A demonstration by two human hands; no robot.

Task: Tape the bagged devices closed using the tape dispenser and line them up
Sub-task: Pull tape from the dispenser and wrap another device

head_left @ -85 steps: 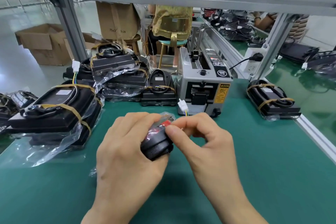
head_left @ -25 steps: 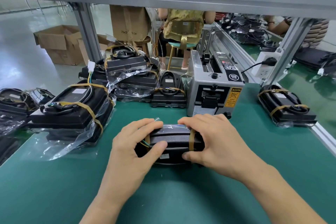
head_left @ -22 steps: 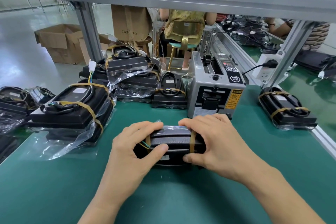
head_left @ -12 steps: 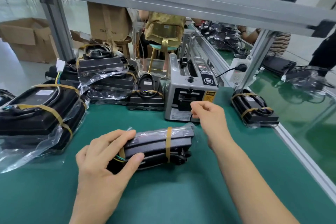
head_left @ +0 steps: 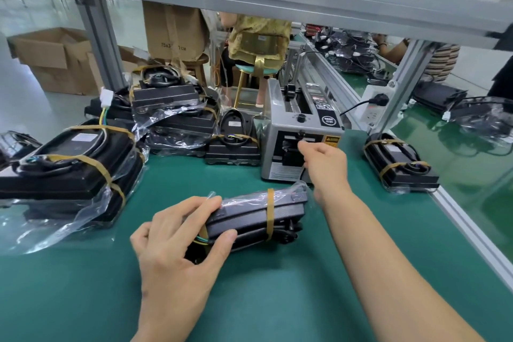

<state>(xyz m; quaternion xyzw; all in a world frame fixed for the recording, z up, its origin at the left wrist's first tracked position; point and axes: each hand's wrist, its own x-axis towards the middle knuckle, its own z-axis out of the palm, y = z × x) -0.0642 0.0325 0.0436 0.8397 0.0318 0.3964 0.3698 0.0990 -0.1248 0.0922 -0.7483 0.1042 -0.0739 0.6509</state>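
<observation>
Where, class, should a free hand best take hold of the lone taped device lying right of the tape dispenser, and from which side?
Probably across its long sides, between the two tape bands, coming from above: the lone device lies flat on the green mat with open mat around it, apart from the tape dispenser.

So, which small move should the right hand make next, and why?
Probably pull a strip of tape from the tape dispenser and bring it to the bagged device. The right hand is at the dispenser's front outlet, fingers pinched there. The left hand holds the device on the mat, which shows one tape band; its plastic end by the dispenser looks loose.
</observation>
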